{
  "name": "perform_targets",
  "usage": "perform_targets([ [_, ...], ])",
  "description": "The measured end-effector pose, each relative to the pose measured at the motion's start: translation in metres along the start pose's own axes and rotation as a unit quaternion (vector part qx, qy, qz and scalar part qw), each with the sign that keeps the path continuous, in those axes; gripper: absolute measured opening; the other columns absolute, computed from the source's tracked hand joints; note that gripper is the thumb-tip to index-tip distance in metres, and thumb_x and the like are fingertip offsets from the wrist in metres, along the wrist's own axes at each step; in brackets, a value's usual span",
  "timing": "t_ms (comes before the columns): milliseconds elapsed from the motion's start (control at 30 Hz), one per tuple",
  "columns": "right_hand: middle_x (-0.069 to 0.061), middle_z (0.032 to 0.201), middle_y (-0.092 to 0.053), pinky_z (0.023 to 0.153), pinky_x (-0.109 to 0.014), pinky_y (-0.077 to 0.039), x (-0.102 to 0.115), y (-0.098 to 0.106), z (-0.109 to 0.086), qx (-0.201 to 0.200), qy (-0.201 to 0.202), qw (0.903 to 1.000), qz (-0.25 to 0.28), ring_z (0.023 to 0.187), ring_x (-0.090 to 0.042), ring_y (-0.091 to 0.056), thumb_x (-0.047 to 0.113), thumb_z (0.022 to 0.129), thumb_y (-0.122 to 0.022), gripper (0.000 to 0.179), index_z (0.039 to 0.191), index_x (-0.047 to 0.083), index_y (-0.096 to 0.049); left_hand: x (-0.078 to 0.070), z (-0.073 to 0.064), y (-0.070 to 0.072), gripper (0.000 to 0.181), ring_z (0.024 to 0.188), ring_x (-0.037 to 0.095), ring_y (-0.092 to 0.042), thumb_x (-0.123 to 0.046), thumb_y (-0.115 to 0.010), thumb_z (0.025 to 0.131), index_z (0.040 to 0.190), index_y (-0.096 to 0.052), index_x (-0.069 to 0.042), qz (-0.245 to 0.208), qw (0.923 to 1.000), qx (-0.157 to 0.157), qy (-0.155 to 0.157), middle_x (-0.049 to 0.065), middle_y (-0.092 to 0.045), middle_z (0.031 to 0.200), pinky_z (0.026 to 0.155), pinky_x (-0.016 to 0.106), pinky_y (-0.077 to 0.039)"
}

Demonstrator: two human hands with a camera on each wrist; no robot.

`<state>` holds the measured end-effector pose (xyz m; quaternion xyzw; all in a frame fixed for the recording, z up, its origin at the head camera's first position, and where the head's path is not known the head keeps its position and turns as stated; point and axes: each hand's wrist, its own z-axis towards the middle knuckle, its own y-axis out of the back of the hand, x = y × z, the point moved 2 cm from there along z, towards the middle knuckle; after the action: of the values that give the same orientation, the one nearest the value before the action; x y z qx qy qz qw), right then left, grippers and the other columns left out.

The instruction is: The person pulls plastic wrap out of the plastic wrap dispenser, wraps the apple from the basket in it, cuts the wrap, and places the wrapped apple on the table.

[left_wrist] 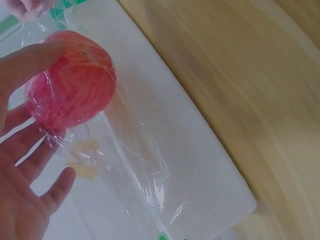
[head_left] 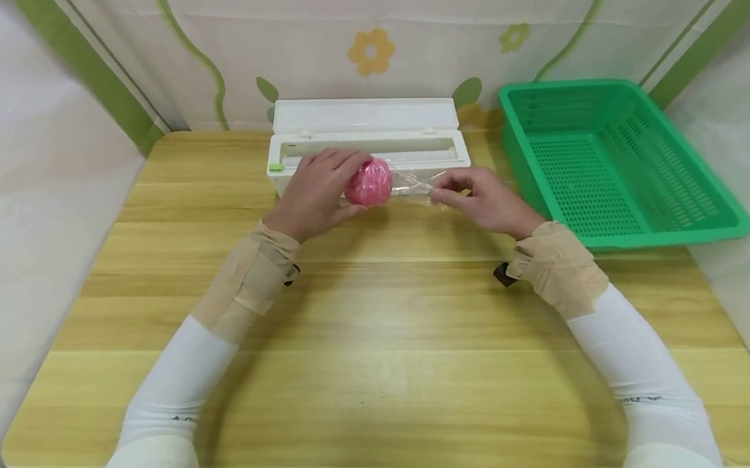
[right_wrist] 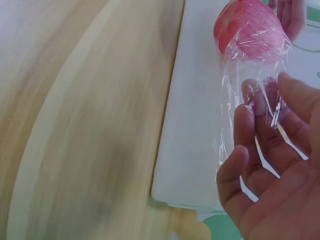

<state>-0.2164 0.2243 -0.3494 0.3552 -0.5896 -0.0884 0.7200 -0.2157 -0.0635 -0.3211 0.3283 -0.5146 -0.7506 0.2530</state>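
Head view, near to far: past the wooden table's [head_left: 370, 312] six o'clock stretch, the left hand [head_left: 318, 191] holds a film-covered apple [head_left: 373, 182] between thumb and fingers, gripping its nine o'clock side, just twelve o'clock of centre. At three o'clock the right hand [head_left: 488, 200] pinches the clear film [head_left: 410, 184]. The apple should feel firm and fairly light but bruise easily, the film limp, slick and clingy; cupping the fruit's sides and pinching the film's end seems right. Roundish, the apple shows no clear long axis; its film tail runs nine-to-three, pointing at three. Beyond, toward twelve, lies an open white box [head_left: 365, 119]; toward two, a green basket [head_left: 658, 242].
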Motion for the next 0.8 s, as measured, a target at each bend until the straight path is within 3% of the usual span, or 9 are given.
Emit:
perform_targets([
  [100, -0.015, 0.104, -0.074, 0.089, -0.034, -0.057, 0.0012, -0.0005, 0.0009, 0.001, -0.023, 0.9993, 0.029, 0.103, -0.036, -0.068, 0.021, 0.109, -0.060, 0.021, 0.115, 0.004, -0.070, 0.0002, -0.0005, 0.0005, 0.078, 0.145, 0.035, -0.050, -0.029, -0.090, 0.086, 0.152, -0.051, -0.010, -0.001, 1.0000, 0.002, 0.003, 0.012, -0.057, 0.155, 0.120, 0.059, -0.039],
  [167, -0.017, 0.102, -0.075, 0.082, -0.035, -0.055, 0.0009, -0.0008, 0.0016, -0.006, -0.051, 0.9976, 0.046, 0.105, -0.040, -0.068, 0.023, 0.110, -0.059, 0.023, 0.122, 0.005, -0.064, 0.0001, -0.0003, 0.0006, 0.079, 0.146, 0.035, -0.049, -0.029, -0.090, 0.087, 0.152, -0.051, -0.011, -0.002, 1.0000, 0.005, 0.006, 0.012, -0.057, 0.156, 0.120, 0.059, -0.039],
  [300, -0.018, 0.090, -0.075, 0.066, -0.033, -0.040, 0.0007, -0.0028, 0.0024, -0.029, -0.089, 0.9937, 0.063, 0.099, -0.041, -0.067, 0.021, 0.108, -0.061, 0.028, 0.132, 0.011, -0.050, -0.0006, 0.0009, 0.0007, 0.080, 0.147, 0.035, -0.048, -0.031, -0.089, 0.087, 0.154, -0.050, -0.011, 0.000, 0.9999, 0.012, 0.009, 0.011, -0.055, 0.158, 0.120, 0.059, -0.038],
  [400, -0.020, 0.083, -0.070, 0.069, -0.036, -0.048, 0.0012, -0.0054, 0.0037, -0.036, -0.071, 0.9952, 0.057, 0.089, -0.040, -0.065, 0.015, 0.108, -0.060, 0.023, 0.127, 0.010, -0.049, -0.0017, 0.0023, 0.0010, 0.080, 0.147, 0.034, -0.048, -0.031, -0.089, 0.088, 0.154, -0.050, -0.011, 0.001, 0.9999, 0.015, 0.007, 0.011, -0.055, 0.157, 0.120, 0.059, -0.038],
  [500, -0.023, 0.086, -0.068, 0.074, -0.040, -0.056, 0.0023, -0.0070, 0.0041, -0.038, -0.043, 0.9981, 0.023, 0.081, -0.036, -0.064, 0.012, 0.107, -0.059, 0.012, 0.119, 0.009, -0.057, -0.0032, 0.0036, 0.0020, 0.079, 0.146, 0.034, -0.049, -0.031, -0.089, 0.087, 0.153, -0.051, -0.011, 0.003, 0.9999, 0.015, 0.005, 0.011, -0.056, 0.156, 0.118, 0.058, -0.039],
  [700, -0.021, 0.092, -0.071, 0.061, -0.028, -0.049, 0.0038, -0.0066, 0.0034, -0.051, -0.028, 0.9969, -0.053, 0.076, -0.027, -0.062, 0.013, 0.107, -0.062, 0.015, 0.117, 0.009, -0.073, -0.0058, 0.0063, 0.0043, 0.079, 0.146, 0.034, -0.048, -0.032, -0.089, 0.087, 0.153, -0.052, -0.011, 0.007, 0.9997, 0.024, 0.008, 0.012, -0.056, 0.156, 0.119, 0.059, -0.037],
  [800, -0.016, 0.099, -0.074, 0.065, -0.029, -0.050, 0.0045, -0.0064, 0.0037, -0.057, -0.027, 0.9948, -0.080, 0.082, -0.025, -0.063, 0.016, 0.106, -0.064, 0.017, 0.117, 0.010, -0.076, -0.0070, 0.0078, 0.0057, 0.080, 0.147, 0.034, -0.047, -0.032, -0.089, 0.087, 0.154, -0.051, -0.012, 0.012, 0.9993, 0.033, 0.013, 0.012, -0.055, 0.157, 0.120, 0.060, -0.035],
])
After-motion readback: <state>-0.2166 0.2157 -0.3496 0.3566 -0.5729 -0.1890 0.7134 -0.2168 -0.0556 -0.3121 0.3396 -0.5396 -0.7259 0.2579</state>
